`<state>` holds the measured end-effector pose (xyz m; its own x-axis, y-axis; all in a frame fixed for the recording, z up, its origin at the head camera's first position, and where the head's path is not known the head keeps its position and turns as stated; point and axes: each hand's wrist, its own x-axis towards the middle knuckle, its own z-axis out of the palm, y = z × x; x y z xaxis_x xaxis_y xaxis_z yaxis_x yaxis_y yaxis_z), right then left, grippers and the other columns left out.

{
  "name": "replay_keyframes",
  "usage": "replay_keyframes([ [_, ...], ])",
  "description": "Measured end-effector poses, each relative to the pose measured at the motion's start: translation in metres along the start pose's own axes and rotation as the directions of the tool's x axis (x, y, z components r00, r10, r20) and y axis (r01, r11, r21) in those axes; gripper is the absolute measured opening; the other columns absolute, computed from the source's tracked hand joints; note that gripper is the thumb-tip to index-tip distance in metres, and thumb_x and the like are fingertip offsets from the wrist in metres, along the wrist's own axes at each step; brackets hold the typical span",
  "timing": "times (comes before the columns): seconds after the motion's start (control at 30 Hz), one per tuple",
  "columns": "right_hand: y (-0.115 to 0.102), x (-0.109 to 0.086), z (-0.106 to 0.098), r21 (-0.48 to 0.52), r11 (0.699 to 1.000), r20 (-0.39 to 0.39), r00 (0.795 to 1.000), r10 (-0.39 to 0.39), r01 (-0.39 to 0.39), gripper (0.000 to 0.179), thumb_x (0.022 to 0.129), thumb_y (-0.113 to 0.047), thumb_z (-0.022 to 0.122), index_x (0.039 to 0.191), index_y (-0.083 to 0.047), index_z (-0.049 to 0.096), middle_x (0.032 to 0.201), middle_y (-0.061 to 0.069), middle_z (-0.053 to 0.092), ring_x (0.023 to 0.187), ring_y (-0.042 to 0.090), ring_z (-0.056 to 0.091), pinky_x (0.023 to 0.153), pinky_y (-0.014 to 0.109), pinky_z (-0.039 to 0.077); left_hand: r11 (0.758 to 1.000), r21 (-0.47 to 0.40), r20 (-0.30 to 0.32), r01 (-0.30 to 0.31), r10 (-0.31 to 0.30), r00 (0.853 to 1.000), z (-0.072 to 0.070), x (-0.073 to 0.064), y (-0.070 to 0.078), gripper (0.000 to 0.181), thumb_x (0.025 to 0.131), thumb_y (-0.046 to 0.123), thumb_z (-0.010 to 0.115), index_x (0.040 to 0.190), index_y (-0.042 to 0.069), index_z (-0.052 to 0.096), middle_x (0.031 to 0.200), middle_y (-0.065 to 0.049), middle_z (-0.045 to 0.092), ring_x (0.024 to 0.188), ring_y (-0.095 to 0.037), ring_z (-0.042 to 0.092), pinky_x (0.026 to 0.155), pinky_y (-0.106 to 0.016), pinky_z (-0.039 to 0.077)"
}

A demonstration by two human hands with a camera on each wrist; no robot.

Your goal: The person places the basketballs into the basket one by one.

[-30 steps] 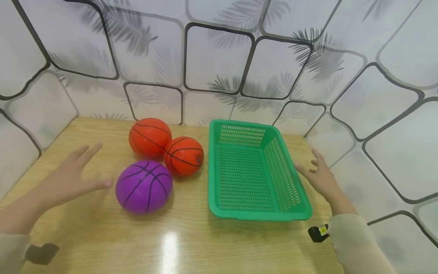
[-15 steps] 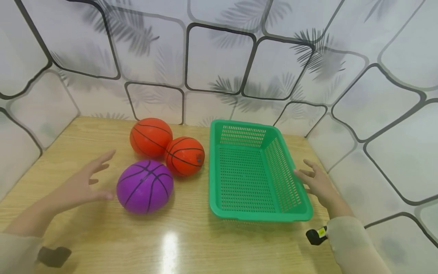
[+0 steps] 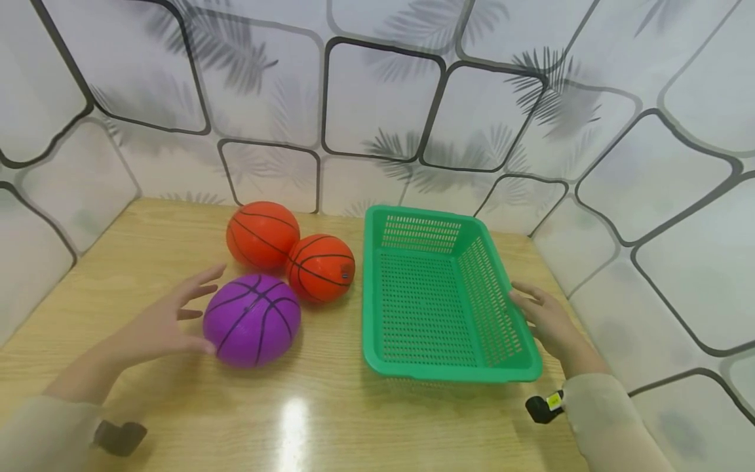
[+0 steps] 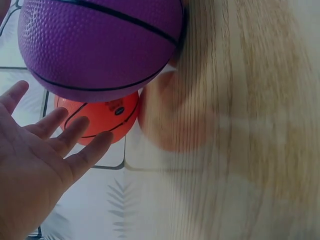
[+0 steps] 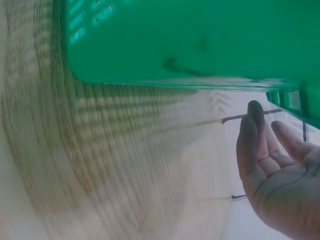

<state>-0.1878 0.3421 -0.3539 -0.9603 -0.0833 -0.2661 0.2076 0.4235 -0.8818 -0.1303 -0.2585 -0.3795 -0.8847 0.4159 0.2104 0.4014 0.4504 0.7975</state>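
A purple toy basketball (image 3: 252, 321) sits on the wooden table, left of centre. My left hand (image 3: 156, 331) is at its left side, fingers spread and thumb tip right at the ball's lower edge. In the left wrist view the palm (image 4: 30, 170) faces up beside the ball, with the fingers straight. On the right stands a green plastic basket (image 3: 451, 373) with perforated walls and nothing inside. My right hand (image 3: 548, 324) is at the basket's right rim, fingers loosely bent. The right wrist view shows those fingertips (image 5: 255, 107) just below the rim.
Behind the purple ball lie two red toy basketballs, a larger one (image 3: 262, 234) and a smaller one (image 3: 320, 269), close together. A patterned wall covering (image 3: 377, 98) borders the table (image 3: 330, 419) at the back and both sides.
My left hand has moved right, up to the purple ball. My right hand has shifted slightly down at the basket's right rim. Balls and basket stay in place.
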Motion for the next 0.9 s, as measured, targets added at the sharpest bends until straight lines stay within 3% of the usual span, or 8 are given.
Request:
replay_keyframes([
  [0.17,0.001,-0.001,0.001,0.045,0.999,-0.008,1.000,-0.006,0.006,0.077,0.097,-0.044,0.049,0.152,-0.004,0.014,0.153,0.027,0.013,0.136,0.049,0.017,0.105,0.055,0.030,1.000,0.005,0.006,-0.004,0.004,1.000,0.008,0.006,-0.001,0.117,0.061,0.009,0.089,0.153,0.016,0.017,0.149,-0.023,0.024,0.124,-0.046,0.035,0.084,-0.031,0.050],
  [0.4,0.000,-0.003,0.003,0.121,0.993,-0.037,0.999,-0.002,0.007,0.072,0.098,-0.038,0.051,0.152,-0.005,0.017,0.150,0.026,0.022,0.132,0.039,0.032,0.089,0.028,0.049,1.000,0.000,0.006,0.019,-0.019,1.000,0.018,0.013,-0.001,0.116,0.060,0.015,0.090,0.152,0.013,0.019,0.148,-0.024,0.024,0.119,-0.047,0.041,0.082,-0.049,0.050],
  [0.53,0.001,-0.002,0.003,0.136,0.991,-0.036,0.999,-0.012,0.017,0.070,0.098,-0.036,0.052,0.151,-0.005,0.019,0.149,0.026,0.025,0.114,0.020,0.051,0.088,0.028,0.050,0.999,-0.039,0.006,0.037,-0.037,0.999,0.022,0.013,-0.001,0.116,0.061,0.016,0.090,0.153,0.015,0.019,0.148,-0.027,0.022,0.117,-0.053,0.042,0.080,-0.056,0.050],
  [0.63,0.001,-0.002,0.004,0.151,0.988,-0.034,0.999,-0.012,0.017,0.069,0.098,-0.034,0.053,0.151,-0.005,0.020,0.149,0.026,0.024,0.107,0.012,0.054,0.088,0.029,0.050,0.997,-0.054,0.002,0.047,-0.047,0.999,0.024,0.013,-0.001,0.117,0.061,0.017,0.090,0.153,0.017,0.019,0.148,-0.027,0.022,0.117,-0.054,0.042,0.079,-0.058,0.051],
  [0.8,0.000,-0.001,0.005,0.163,0.987,-0.029,1.000,-0.004,0.009,0.068,0.098,-0.033,0.053,0.152,-0.007,0.020,0.151,0.025,0.021,0.129,0.035,0.038,0.089,0.028,0.049,0.996,-0.063,-0.003,0.063,-0.063,0.998,0.026,0.013,0.000,0.115,0.061,0.018,0.090,0.153,0.021,0.020,0.147,-0.027,0.024,0.115,-0.055,0.044,0.077,-0.056,0.052],
  [0.9,-0.001,-0.001,0.007,0.165,0.986,-0.025,1.000,-0.002,0.006,0.068,0.098,-0.034,0.053,0.152,-0.007,0.019,0.152,0.024,0.018,0.135,0.042,0.026,0.089,0.026,0.049,0.995,-0.068,-0.007,0.068,-0.069,0.998,0.025,0.013,0.001,0.113,0.062,0.019,0.090,0.152,0.021,0.023,0.146,-0.027,0.025,0.114,-0.054,0.045,0.077,-0.056,0.052],
])
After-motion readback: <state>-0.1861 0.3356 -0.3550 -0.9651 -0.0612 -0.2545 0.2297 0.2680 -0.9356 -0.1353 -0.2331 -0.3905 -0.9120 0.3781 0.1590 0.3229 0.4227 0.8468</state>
